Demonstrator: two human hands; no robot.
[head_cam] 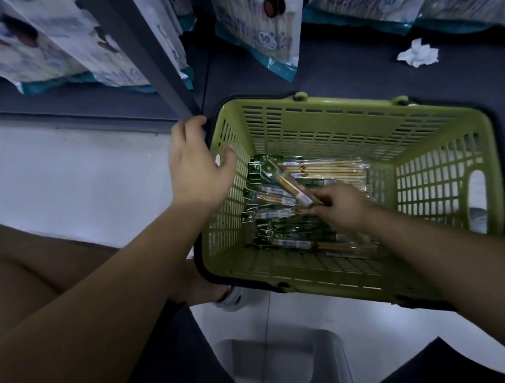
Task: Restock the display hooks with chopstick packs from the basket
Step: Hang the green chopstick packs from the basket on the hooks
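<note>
Right hand [344,209] is down inside the basket [347,127], fingertips pinched on the near end of one pack [288,184]. So it's grasping, not just poking around. The key bit is that the pack's long axis runs from the pinch up and to the left, away from the person, toward the basket's far-left corner. It looks tipped up a little at the held end, with the far end resting on the pile. I'd guess the hang-hole header is at the far end, but it's too blurry to say.

The other packs [295,243] lie across the basket floor in roughly the same direction, green headers mostly toward the left wall.

Left hand [198,166] holds nothing. Its fingers are loose and spread, and it sits just outside the basket's left wall at the foot of a grey post [146,46]. I can't tell if it actually touches either one. It's the nearer hand to the pack's free end, so it could take that end once the pack lifts.

No hooks in view, just big hanging bags [259,17] above, well apart from the grip. So my read is a lift and a turn upward comes next. There's crumpled paper [418,52] on the dark ledge behind and a grey stool [280,361] in the foreground.
</note>
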